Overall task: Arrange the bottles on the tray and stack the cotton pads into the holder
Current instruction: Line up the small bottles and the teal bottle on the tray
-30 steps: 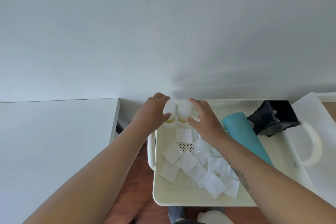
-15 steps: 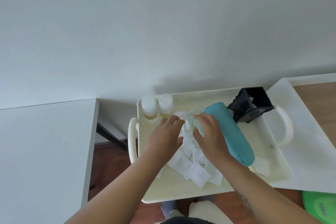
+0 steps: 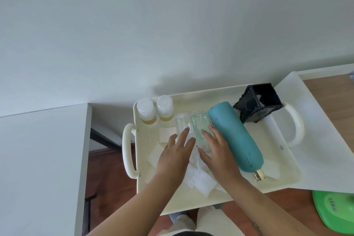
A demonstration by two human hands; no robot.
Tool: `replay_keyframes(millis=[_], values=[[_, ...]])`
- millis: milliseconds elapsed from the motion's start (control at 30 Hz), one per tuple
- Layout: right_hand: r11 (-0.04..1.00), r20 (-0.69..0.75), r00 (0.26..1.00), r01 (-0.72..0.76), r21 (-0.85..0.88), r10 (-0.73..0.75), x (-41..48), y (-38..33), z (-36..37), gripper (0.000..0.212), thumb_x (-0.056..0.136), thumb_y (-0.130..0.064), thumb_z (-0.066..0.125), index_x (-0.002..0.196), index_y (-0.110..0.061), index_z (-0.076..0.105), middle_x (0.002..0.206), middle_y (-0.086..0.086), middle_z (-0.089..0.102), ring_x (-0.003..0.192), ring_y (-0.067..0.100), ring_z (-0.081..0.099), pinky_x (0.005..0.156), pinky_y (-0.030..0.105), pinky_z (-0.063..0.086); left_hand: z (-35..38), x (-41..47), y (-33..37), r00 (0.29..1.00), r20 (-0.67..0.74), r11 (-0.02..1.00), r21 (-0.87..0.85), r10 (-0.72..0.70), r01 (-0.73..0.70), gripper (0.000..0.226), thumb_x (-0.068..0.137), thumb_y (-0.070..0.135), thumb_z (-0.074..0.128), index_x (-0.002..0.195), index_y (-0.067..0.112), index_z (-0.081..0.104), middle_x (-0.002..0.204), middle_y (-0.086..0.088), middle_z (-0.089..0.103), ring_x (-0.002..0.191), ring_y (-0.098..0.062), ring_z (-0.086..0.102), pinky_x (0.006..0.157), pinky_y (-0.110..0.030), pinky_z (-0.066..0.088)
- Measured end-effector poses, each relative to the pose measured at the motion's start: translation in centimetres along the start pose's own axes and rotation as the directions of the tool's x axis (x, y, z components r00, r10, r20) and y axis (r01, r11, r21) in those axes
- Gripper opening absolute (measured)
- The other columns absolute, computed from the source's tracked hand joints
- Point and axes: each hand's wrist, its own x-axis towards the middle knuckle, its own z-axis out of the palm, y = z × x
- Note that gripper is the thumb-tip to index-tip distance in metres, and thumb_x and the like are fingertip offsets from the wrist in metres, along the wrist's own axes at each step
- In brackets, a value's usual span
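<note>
Two small white-capped bottles (image 3: pixel 154 110) with yellow liquid stand in the far left corner of the cream tray (image 3: pixel 283 170). A small clear bottle (image 3: pixel 181 121) and a clear greenish bottle (image 3: pixel 199 126) lie side by side mid-tray. Next to them a tall teal bottle (image 3: pixel 236 139) lies on its side. My left hand (image 3: pixel 175 156) reaches with straight fingers to the small clear bottle. My right hand (image 3: pixel 217 152) rests its fingers on the greenish bottle. White cotton pads (image 3: pixel 201 182) lie loose under both hands. The black holder (image 3: pixel 257 104) leans tilted at the far right.
The tray has a handle at each end (image 3: pixel 127 151) and sits on a white mat (image 3: pixel 318 140) over a wooden surface. A white table (image 3: pixel 38 159) stands to the left across a gap. A green object (image 3: pixel 335 210) lies at the lower right.
Both hands let go of the two capped bottles in the far corner and drew back to the clear bottles lying mid-tray. The view has shifted to the right.
</note>
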Motion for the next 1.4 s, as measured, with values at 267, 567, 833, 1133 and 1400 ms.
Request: replay_keyframes(millis=[267, 567, 833, 1133, 1400], values=[[0.999, -0.010, 1.000, -0.008, -0.040, 0.007, 0.1, -0.3, 0.4, 0.057, 0.090, -0.027, 0.064, 0.142, -0.022, 0.041, 0.154, -0.003, 0.028, 0.138, 0.016, 0.032, 0.105, 0.019, 0.028, -0.2, 0.1, 0.0, 0.998, 0.057, 0.998, 0.059, 0.011, -0.015, 0.082, 0.074, -0.004, 0.071, 0.140, 0.025, 0.031, 0.161, -0.006, 0.010, 0.133, -0.034, 0.033, 0.087, -0.033, 0.053], [0.997, -0.047, 0.998, -0.046, 0.068, 0.049, 1.2, -1.4, -1.6, 0.048, 0.091, -0.027, 0.059, 0.137, -0.022, 0.048, 0.151, -0.002, 0.035, 0.138, 0.013, 0.034, 0.103, 0.022, 0.033, -2.3, 0.3, 0.6, 1.000, -0.017, 0.997, 0.078, 0.008, -0.007, 0.060, 0.065, 0.013, 0.084, 0.121, 0.016, 0.063, 0.138, -0.014, 0.056, 0.094, -0.028, 0.066, 0.053, -0.030, 0.058], [0.982, -0.155, 0.987, -0.002, 0.187, 0.032, 5.3, -2.5, -5.2, 0.031, 0.093, -0.034, 0.055, 0.121, -0.023, 0.062, 0.121, -0.007, 0.059, 0.112, 0.007, 0.054, 0.089, 0.017, 0.038, -6.1, 2.9, -1.2, 0.986, -0.138, 0.995, -0.005, 0.098, -0.100, 0.057, 0.083, 0.019, 0.067, 0.137, 0.010, 0.051, 0.131, -0.003, 0.059, 0.107, -0.027, 0.058, 0.073, -0.034, 0.056], [0.987, 0.115, 0.993, -0.052, 0.151, 0.035, 10.8, -2.8, -6.9, 0.049, 0.092, -0.051, 0.051, 0.136, -0.029, 0.051, 0.136, 0.003, 0.053, 0.126, 0.019, 0.048, 0.101, 0.031, 0.038, -9.3, 7.3, -2.9, 0.982, -0.143, 0.971, 0.223, 0.120, -0.087, 0.057, 0.091, 0.036, 0.053, 0.144, 0.020, 0.041, 0.140, 0.006, 0.052, 0.129, -0.030, 0.037, 0.104, -0.040, 0.028], [0.981, 0.222, 0.975, -0.045, 0.191, 0.002, 11.1, -1.4, -7.6, 0.062, 0.083, -0.028, 0.071, 0.139, -0.034, 0.043, 0.138, -0.005, 0.044, 0.111, 0.012, 0.047, 0.098, 0.030, 0.040, -10.8, 9.3, -3.4, 0.996, -0.050, 0.993, 0.096, 0.069, -0.064, 0.055, 0.089, 0.041, 0.061, 0.140, 0.025, 0.046, 0.134, 0.004, 0.059, 0.128, -0.025, 0.042, 0.106, -0.040, 0.028]])
